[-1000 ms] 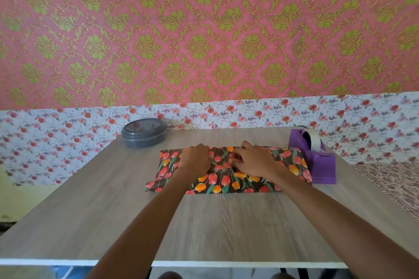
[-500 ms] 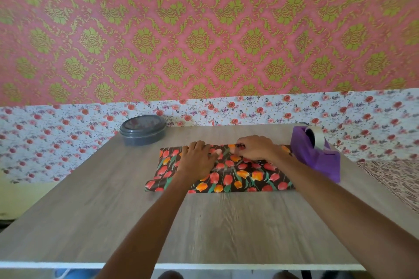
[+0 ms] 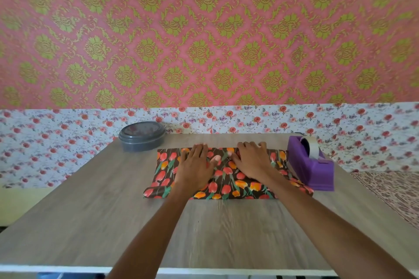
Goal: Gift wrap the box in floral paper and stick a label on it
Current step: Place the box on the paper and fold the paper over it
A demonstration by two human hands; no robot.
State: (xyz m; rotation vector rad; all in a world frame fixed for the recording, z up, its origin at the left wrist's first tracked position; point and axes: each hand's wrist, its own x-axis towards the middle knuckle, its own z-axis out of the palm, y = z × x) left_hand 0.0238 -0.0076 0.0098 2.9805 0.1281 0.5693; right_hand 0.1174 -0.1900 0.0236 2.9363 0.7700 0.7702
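Dark floral paper (image 3: 229,184) with red and orange tulips lies folded over the box at the far middle of the wooden table (image 3: 204,233). The box itself is hidden under the paper. My left hand (image 3: 195,167) rests flat on the paper's left half, fingers spread toward the far edge. My right hand (image 3: 252,158) presses flat on the right half, fingers over the far edge. Their thumbs nearly meet at the middle. Neither hand grips anything. No label is in view.
A purple tape dispenser (image 3: 311,164) with a clear roll stands right of the paper, touching its corner. A grey lidded round container (image 3: 142,136) sits at the far left. Patterned wallpaper rises behind the table. The table's white front edge (image 3: 68,268) is near me.
My right hand has slid from the middle seam to lie flat on the right half. My left hand has spread flatter. The view has tilted slightly.
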